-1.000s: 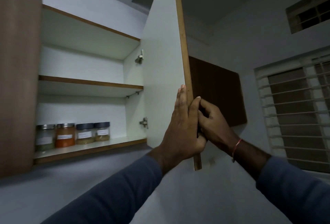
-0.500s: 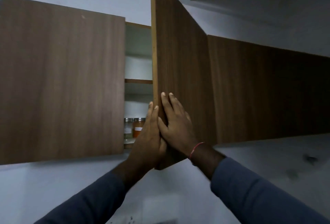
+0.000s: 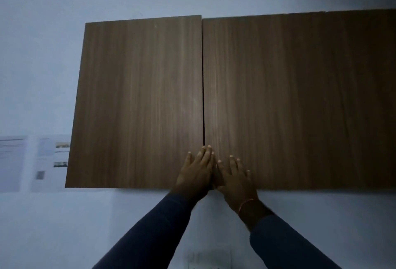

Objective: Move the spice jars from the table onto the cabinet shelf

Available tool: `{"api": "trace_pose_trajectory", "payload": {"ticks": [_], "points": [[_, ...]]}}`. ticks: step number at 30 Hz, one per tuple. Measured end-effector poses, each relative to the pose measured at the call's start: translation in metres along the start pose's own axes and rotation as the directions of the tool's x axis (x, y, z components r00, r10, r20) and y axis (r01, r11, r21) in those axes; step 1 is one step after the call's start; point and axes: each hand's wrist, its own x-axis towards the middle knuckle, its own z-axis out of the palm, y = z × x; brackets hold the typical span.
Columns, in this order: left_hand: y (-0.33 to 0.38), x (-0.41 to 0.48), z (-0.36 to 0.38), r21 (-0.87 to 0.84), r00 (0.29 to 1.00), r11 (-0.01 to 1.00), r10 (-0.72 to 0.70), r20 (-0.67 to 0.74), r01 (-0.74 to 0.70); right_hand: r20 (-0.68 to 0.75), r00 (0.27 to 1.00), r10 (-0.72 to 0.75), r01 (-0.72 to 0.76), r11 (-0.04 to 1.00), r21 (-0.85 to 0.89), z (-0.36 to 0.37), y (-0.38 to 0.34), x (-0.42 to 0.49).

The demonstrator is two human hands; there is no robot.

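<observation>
Both cabinet doors sit flush, with a thin dark seam between them. The left hand (image 3: 198, 170) lies flat with straight fingers, palm on the left door (image 3: 137, 101) and fingertips crossing the seam; it grips nothing. The right hand (image 3: 234, 177) is spread flat on the right door (image 3: 300, 101) (cut off at the frame's right edge), grasping nothing. Spice jars and shelf: covered by the doors, position cannot be confirmed. Papers (image 3: 32, 161) on the wall at left are too blurred to read.
</observation>
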Motion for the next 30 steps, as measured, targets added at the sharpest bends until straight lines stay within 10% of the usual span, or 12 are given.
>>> {"api": "trace_pose_trajectory", "payload": {"ticks": [15, 24, 30], "points": [[-0.006, 0.005, 0.058, -0.074, 0.993, 0.991, -0.115, -0.04, 0.112, -0.139, 0.988, -0.07, 0.06, 0.996, -0.071, 0.033, 0.009, 0.005], [0.011, -0.01, 0.018, -0.019, 0.972, 0.993, -0.108, 0.209, 0.114, 0.054, 0.998, -0.045, 0.046, 0.999, -0.018, -0.005, 0.007, 0.004], [0.026, -0.055, -0.028, 0.019, 0.994, 1.0, -0.012, 0.112, 0.01, 0.143, 0.989, -0.047, 0.054, 0.998, -0.044, -0.03, -0.005, -0.058]]}}
